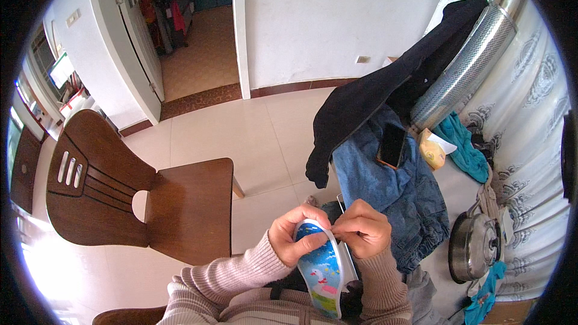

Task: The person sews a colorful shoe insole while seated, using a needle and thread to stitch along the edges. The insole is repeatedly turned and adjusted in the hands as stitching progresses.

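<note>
Pinched between both hands, a blue patterned insole (322, 268) is held up just above the lap. The left hand (296, 236) is curled around its upper left edge, fingers wrapped over the white rim, thumb underneath. The right hand (361, 227) is closed narrowly on the top right edge, fingertips bunched tight against the rim. Just beyond the right hand, blue jeans (391, 195) are spread out, with a dark phone (392, 144) lying on them. A black garment (367, 99) is draped farther off. To the right of the hands a steel kettle (475, 247) is seen; a wooden chair (138, 192) stands to the left.
</note>
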Action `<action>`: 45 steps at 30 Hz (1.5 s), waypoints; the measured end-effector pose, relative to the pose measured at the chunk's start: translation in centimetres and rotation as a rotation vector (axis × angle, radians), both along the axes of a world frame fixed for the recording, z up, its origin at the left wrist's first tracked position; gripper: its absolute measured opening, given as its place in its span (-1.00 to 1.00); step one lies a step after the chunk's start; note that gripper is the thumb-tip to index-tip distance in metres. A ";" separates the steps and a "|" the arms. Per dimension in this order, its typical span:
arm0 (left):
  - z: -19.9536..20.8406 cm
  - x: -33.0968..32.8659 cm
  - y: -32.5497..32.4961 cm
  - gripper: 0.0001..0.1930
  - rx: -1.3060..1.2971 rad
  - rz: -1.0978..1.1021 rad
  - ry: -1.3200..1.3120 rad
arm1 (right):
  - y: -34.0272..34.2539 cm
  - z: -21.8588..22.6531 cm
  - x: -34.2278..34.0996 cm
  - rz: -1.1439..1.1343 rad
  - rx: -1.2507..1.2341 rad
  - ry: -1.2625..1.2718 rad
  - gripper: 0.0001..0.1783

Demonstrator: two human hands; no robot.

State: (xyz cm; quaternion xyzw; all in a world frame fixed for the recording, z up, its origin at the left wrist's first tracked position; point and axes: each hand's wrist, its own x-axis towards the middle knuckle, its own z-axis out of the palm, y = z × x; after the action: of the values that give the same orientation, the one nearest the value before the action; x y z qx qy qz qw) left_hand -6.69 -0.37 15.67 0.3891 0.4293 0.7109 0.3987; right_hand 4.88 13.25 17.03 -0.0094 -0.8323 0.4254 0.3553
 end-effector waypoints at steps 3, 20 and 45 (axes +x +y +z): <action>-0.2 -0.2 -0.2 -0.83 -0.058 -0.007 -0.044 | -0.4 -0.4 0.0 0.009 -0.069 -0.054 -0.83; 0.1 -2.8 -1.0 -0.84 -0.377 -0.156 -0.004 | -1.4 -2.2 0.3 0.049 -0.186 -0.240 -0.87; -0.1 -4.1 -0.7 -0.76 -0.525 -0.295 0.027 | -2.2 -4.8 0.2 0.072 -0.271 -0.092 -0.83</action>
State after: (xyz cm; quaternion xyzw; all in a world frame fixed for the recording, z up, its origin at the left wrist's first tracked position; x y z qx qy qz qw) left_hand -10.79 -1.05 15.56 0.3403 0.5423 0.5049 0.5790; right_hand 5.08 11.02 12.22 -0.0470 -0.7824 0.5455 0.2967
